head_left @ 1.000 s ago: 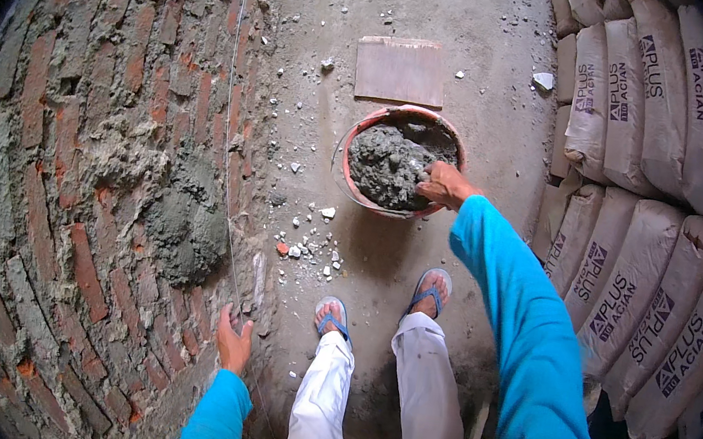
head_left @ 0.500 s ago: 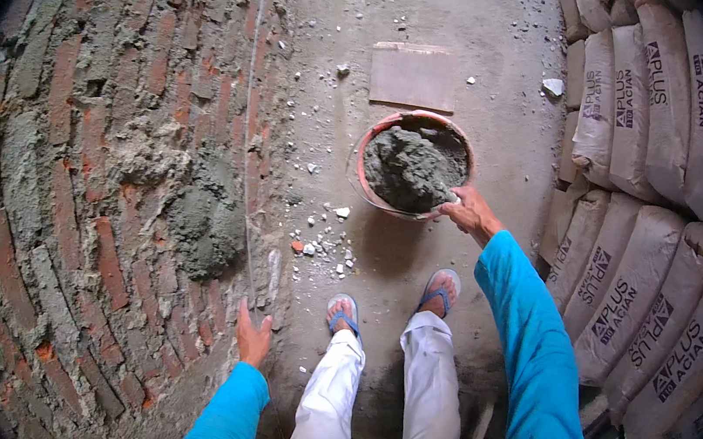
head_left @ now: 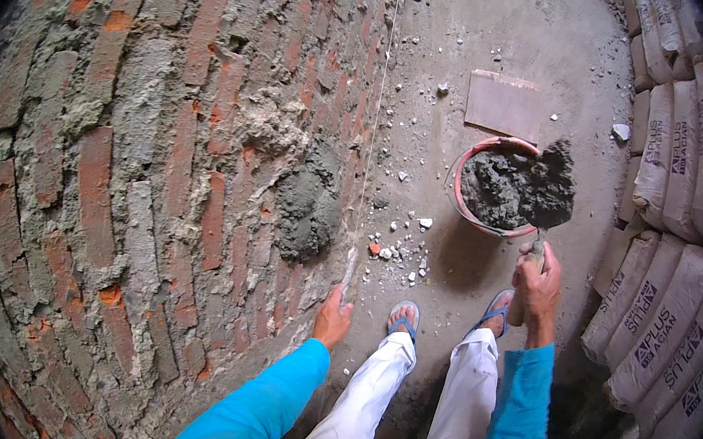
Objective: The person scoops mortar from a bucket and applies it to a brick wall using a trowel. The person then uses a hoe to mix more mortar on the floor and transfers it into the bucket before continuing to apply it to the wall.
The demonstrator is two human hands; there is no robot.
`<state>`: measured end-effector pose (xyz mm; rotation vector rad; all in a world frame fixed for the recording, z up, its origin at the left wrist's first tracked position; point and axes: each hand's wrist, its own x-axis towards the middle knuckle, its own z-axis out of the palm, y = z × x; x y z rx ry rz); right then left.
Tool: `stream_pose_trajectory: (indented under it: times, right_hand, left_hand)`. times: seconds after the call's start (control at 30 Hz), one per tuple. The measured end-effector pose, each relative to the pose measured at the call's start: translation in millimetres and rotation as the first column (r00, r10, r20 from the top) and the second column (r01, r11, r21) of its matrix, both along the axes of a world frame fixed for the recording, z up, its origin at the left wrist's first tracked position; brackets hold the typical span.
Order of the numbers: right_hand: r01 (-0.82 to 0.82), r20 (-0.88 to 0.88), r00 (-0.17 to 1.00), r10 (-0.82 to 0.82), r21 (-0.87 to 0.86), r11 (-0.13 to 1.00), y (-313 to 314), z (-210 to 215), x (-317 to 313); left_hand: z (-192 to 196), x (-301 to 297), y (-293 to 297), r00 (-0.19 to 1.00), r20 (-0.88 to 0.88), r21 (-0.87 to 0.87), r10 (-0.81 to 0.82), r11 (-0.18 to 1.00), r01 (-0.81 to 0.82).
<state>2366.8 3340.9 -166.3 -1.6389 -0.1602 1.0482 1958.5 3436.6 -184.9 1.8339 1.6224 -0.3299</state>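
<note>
My right hand (head_left: 541,282) is closed round the wooden handle of a trowel (head_left: 539,239). A heap of wet grey mortar (head_left: 556,185) covers its blade, which is raised over the right rim of a reddish bucket (head_left: 458,189). More mortar (head_left: 493,184) fills the bucket. My left hand (head_left: 332,317) hangs beside the brick wall (head_left: 101,189), thumb and fingers apart and nothing visible in it. A thin string line (head_left: 375,117) runs along the wall just beyond that hand. On the bricks sticks a fresh dark patch of mortar (head_left: 307,205).
Stacked paper sacks (head_left: 673,320) line the right side. A flat brownish board (head_left: 503,105) lies on the floor behind the bucket. White rubble bits (head_left: 426,223) are scattered between wall and bucket. My feet in blue flip-flops (head_left: 403,318) stand in front of the bucket.
My right hand has lifted the trowel out of the bucket with mortar on it. My left hand has moved up along the wall. The view has shifted toward the wall.
</note>
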Motion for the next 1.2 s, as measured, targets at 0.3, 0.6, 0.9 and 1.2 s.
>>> stream_pose_trajectory:
  times: [0.3, 0.6, 0.9, 1.2]
  right_hand:
    - [0.384, 0.352, 0.895, -0.273, -0.297, 0.874, 206.5, 33.9, -211.3]
    - [-0.071, 0.134, 0.989, 0.069, 0.012, 0.997, 75.9, 96.3, -255.8]
    - [-0.368, 0.247, 0.566, 0.787, -0.778, 0.509, -38.9, -39.2, 61.2]
    - [-0.644, 0.046, 0.46, 0.887, -0.67, 0.369, 71.4, -141.3, 93.6]
  left_hand:
    - [2.5, -44.4, -4.6, 0.996, 0.065, -0.028, -0.057, 0.998, 0.059]
    - [8.2, -49.1, -35.2, 0.998, 0.013, 0.004, -0.066, 0.998, 0.066]
    - [-31.2, -5.2, -9.1, 0.99, -0.018, 0.136, 0.137, 0.982, -0.134]
    - [-33.6, 9.5, -0.3, 0.972, -0.065, 0.084, 0.225, 0.972, -0.22]
